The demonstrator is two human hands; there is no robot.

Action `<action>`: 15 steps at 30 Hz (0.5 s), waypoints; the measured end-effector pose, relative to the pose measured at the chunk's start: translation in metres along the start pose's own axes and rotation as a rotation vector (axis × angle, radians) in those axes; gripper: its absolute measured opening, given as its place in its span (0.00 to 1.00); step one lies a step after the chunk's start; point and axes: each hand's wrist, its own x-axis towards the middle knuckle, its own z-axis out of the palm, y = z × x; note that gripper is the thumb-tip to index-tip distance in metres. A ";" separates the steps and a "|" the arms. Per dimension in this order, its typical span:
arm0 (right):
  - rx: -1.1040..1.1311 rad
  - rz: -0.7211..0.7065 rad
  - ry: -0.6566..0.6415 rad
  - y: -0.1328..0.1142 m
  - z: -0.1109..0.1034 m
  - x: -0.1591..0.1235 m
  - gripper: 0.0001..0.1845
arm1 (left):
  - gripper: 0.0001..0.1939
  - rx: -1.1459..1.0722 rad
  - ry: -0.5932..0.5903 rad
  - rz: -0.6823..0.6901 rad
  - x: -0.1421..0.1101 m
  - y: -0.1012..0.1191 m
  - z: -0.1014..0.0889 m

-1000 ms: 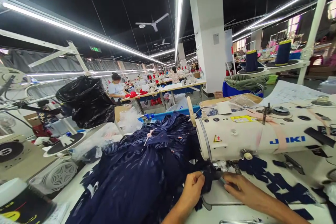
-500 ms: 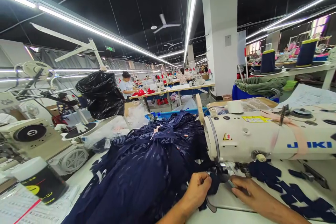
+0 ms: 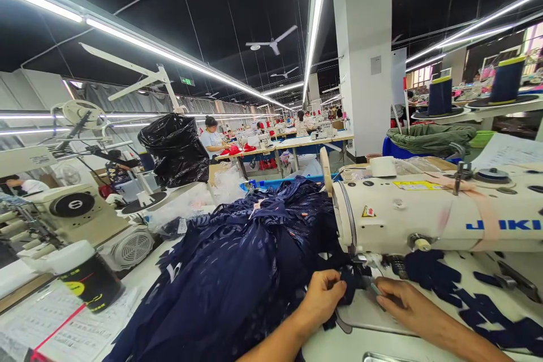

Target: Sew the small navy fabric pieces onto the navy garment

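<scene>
My left hand is closed, pinching the edge of a small navy fabric piece just in front of the sewing machine's needle area. To the right of that piece, my right hand is curled around a slim grey metal tool; its exact kind is mostly hidden by the fingers. The white sewing machine stands directly behind both hands. A large heap of navy garments spreads to the left of my left hand. Loose navy cut pieces lie on the machine bed to the right.
A dark tub with a white lid stands on printed sheets at the left. Behind it are another machine and a black plastic bag. Navy thread cones stand at the back right. A co-worker sits farther off.
The view has turned slightly left, so the surroundings sit farther right. Both hands stay near the needle area, still holding the fabric and the tool.
</scene>
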 end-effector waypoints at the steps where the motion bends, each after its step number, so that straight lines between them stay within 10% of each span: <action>1: 0.001 -0.005 -0.011 0.001 0.000 0.000 0.17 | 0.17 -0.002 0.004 0.000 0.000 0.000 0.000; 15: -0.026 0.000 -0.031 0.002 0.002 0.001 0.17 | 0.21 -0.001 0.004 0.005 0.000 -0.002 0.001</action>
